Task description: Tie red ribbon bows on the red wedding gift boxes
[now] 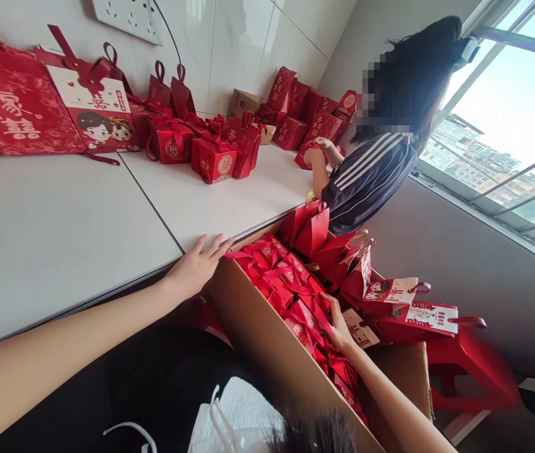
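My left hand [195, 269] lies on the front edge of the white table [60, 233], fingers stretched and a little apart, close to the corner of the cardboard box [253, 321]. Inside that box, red gift boxes [298, 321] with ribbon bows stand packed in rows. My right hand [337, 324] reaches in among them, its extended fingers touching the gift boxes near the far side; some of its fingers are hidden. Beside it are red bags with looped handles [312, 236] and printed cards [359, 330].
Red gift boxes [213, 160] and larger red bags [22, 104] line the wall side of the table. At the far end a co-worker [366, 170] handles a red box. A red stool [475, 371] stands right, below a barred window [508, 151]. A power strip [128, 17] is on the wall.
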Demonstrator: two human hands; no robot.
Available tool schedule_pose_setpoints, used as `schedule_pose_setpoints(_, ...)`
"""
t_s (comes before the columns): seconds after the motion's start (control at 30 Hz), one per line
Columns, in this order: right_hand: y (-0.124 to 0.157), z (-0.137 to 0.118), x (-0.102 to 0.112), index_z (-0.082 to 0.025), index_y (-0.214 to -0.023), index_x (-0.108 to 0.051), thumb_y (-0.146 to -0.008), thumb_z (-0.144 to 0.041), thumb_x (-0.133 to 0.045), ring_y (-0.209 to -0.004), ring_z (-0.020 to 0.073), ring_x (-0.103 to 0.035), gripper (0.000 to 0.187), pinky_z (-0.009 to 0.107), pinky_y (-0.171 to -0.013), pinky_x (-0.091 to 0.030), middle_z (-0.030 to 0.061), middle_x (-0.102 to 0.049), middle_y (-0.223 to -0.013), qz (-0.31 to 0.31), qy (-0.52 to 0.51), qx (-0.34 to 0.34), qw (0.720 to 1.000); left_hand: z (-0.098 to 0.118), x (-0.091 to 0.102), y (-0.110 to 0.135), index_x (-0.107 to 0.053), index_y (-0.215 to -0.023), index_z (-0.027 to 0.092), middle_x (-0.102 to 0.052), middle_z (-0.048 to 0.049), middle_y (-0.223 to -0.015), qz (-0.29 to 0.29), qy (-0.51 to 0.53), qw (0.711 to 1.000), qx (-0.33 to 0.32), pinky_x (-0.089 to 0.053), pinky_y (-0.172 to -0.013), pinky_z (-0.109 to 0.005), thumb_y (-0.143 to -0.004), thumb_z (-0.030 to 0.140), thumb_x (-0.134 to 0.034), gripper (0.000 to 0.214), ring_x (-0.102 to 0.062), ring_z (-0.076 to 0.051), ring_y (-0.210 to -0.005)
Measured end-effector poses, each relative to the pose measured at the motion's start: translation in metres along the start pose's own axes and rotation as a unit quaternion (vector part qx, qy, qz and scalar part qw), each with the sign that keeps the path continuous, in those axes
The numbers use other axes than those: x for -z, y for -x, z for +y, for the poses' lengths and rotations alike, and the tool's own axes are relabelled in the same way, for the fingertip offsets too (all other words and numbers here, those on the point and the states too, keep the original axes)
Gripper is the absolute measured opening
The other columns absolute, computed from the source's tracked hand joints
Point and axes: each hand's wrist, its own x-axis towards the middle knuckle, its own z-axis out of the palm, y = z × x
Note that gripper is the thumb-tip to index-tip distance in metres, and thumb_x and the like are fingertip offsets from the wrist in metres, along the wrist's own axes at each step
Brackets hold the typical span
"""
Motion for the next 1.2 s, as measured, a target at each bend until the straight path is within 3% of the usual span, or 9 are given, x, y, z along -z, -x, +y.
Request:
schedule_pose_setpoints(0.13,-0.006,-0.005,0.032,-0.022,-0.117,-0.056,-0.078,-0.061,-0.046,-0.119,0.0317,-0.049,0.056,0.051,-0.099,-0.038,0.0129,-0.053,-0.125,-0.102,-0.009,0.033,0.994,0.001,0.001,0.0,-0.063,-0.118,0.016,-0.031,-0.0083,-0.149,-0.029,-0.062,0.998,-0.007,-0.019,-0.111,-0.053,-0.073,0.001,-0.039,0.053,-0.021,-0.031,-0.14)
schedule_pose_setpoints(0.23,-0.024,-0.016,0.042,-0.021,-0.115,-0.059,-0.088,-0.057,-0.029,-0.124,0.0292,-0.045,0.055,0.049,-0.103,-0.035,0.0129,-0.049,-0.131,-0.048,-0.039,0.049,0.997,0.001,0.0,0.001,-0.064,-0.115,0.014,-0.029,-0.0099,-0.15,-0.025,-0.072,0.997,-0.013,-0.019,-0.111,-0.052,-0.073,0.001,-0.041,0.05,-0.022,-0.031,-0.139)
schedule_pose_setpoints(0.33,-0.048,-0.03,0.023,-0.02,-0.123,-0.054,-0.092,-0.051,-0.022,-0.125,0.0265,-0.045,0.054,0.048,-0.102,-0.038,0.0132,-0.048,-0.131,0.053,0.002,0.047,0.997,0.002,0.0,0.002,-0.066,-0.112,0.017,-0.032,-0.0086,-0.149,0.001,-0.041,0.999,-0.011,-0.02,-0.112,-0.052,-0.073,0.0,-0.042,0.049,-0.024,-0.031,-0.139)
schedule_pose_setpoints(0.57,-0.078,-0.05,-0.044,-0.036,-0.132,-0.045,-0.09,-0.047,-0.041,-0.123,0.0326,-0.048,0.043,0.052,-0.081,-0.051,0.0087,-0.046,-0.137,-0.005,0.233,0.153,0.96,0.0,-0.004,0.003,-0.065,-0.115,0.025,-0.032,-0.0042,-0.149,-0.001,-0.045,0.999,-0.003,-0.02,-0.114,-0.049,-0.073,0.005,-0.05,0.049,-0.023,-0.031,-0.139)
schedule_pose_setpoints(0.73,-0.074,-0.045,-0.043,-0.034,-0.129,-0.049,-0.088,-0.048,-0.043,-0.116,0.0374,-0.053,0.043,0.059,-0.074,-0.052,0.013,-0.05,-0.133,0.006,0.238,0.167,0.957,0.0,-0.012,0.001,-0.064,-0.116,0.018,-0.032,-0.0089,-0.149,0.006,-0.105,0.994,-0.012,-0.024,-0.112,-0.051,-0.07,0.013,-0.06,0.046,-0.024,-0.033,-0.138)
schedule_pose_setpoints(0.83,-0.081,-0.04,-0.039,-0.033,-0.131,-0.045,-0.086,-0.052,-0.041,-0.118,0.0353,-0.053,0.05,0.062,-0.086,-0.046,0.0118,-0.051,-0.133,-0.029,0.239,0.122,0.963,0.004,-0.001,0.01,-0.064,-0.112,0.014,-0.044,-0.0114,-0.142,0.047,-0.098,0.993,-0.034,-0.034,-0.107,-0.049,-0.074,0.028,-0.061,0.04,-0.036,-0.033,-0.132)
schedule_pose_setpoints(0.9,-0.096,-0.046,-0.039,-0.031,-0.131,-0.044,-0.085,-0.054,-0.038,-0.118,0.0387,-0.052,0.051,0.069,-0.087,-0.041,0.014,-0.052,-0.131,0.024,0.231,0.133,0.964,0.007,0.014,0.021,-0.064,-0.107,0.018,-0.05,-0.0077,-0.137,0.085,-0.074,0.993,-0.046,-0.038,-0.107,-0.037,-0.079,0.033,-0.057,0.033,-0.045,-0.024,-0.127)
schedule_pose_setpoints(1.03,-0.131,-0.101,-0.049,-0.026,-0.128,-0.042,-0.09,-0.042,-0.036,-0.114,0.0301,-0.057,0.042,0.049,-0.088,-0.053,0.0143,-0.053,-0.126,0.038,0.12,0.285,0.95,-0.003,0.046,0.048,-0.059,-0.108,0.027,-0.045,0.0052,-0.141,0.12,-0.081,0.989,0.008,-0.027,-0.114,-0.025,-0.084,0.025,-0.05,0.025,-0.035,-0.009,-0.132)
schedule_pose_setpoints(1.2,-0.156,-0.218,-0.089,-0.028,-0.112,-0.055,-0.091,-0.035,-0.039,-0.097,0.0208,-0.066,0.027,0.029,-0.07,-0.06,0.0096,-0.054,-0.124,-0.099,0.053,0.438,0.892,-0.083,0.071,0.095,-0.059,-0.104,0.016,-0.057,-0.0096,-0.127,0.193,-0.102,0.975,0.051,-0.042,-0.102,-0.035,-0.083,0.019,-0.046,0.025,-0.049,-0.02,-0.122)
